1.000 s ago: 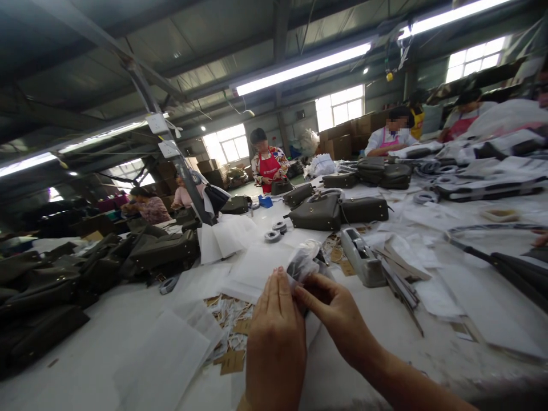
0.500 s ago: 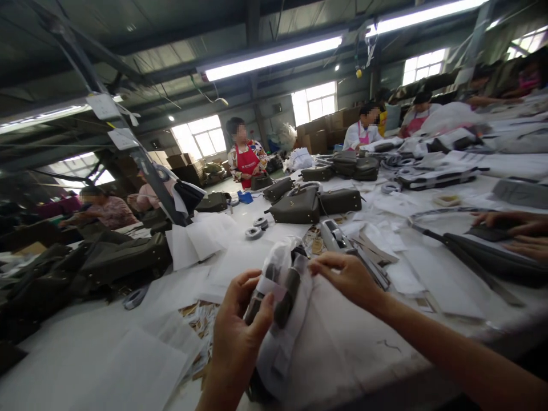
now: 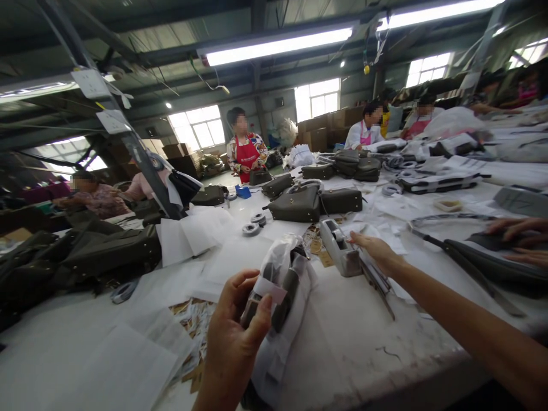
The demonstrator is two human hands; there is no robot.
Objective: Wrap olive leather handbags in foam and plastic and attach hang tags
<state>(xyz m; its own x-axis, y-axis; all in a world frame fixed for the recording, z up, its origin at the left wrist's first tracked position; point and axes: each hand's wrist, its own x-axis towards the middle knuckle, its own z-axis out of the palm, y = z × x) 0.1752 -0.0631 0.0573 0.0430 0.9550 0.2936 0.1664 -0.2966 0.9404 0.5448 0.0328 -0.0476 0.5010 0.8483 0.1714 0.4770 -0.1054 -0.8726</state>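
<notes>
My left hand (image 3: 240, 331) is wrapped around a dark olive strap bundle (image 3: 285, 297) of a bag, covered in thin white wrapping (image 3: 278, 257). A pale band (image 3: 269, 290) goes across it under my thumb. Lower down, the wrapping hangs over a dark part at the table's front edge. My right hand (image 3: 379, 251) reaches forward to a grey tape dispenser (image 3: 342, 254), fingertips pinched together at its right side by the roll. Whether a piece of tape is between them is too small to make out.
Olive bags (image 3: 295, 202) lie beyond the dispenser, near tape rolls (image 3: 251, 229). White sheets (image 3: 132, 359) and paper scraps (image 3: 199, 325) are at left. A co-worker's hands (image 3: 522, 240) rest on a bag at right. Another person (image 3: 246, 151) in a red apron stands across the table.
My right hand has left the wrapped bundle and moved forward and right to the tape dispenser. My left hand keeps its hold on the bundle. The view has shifted slightly.
</notes>
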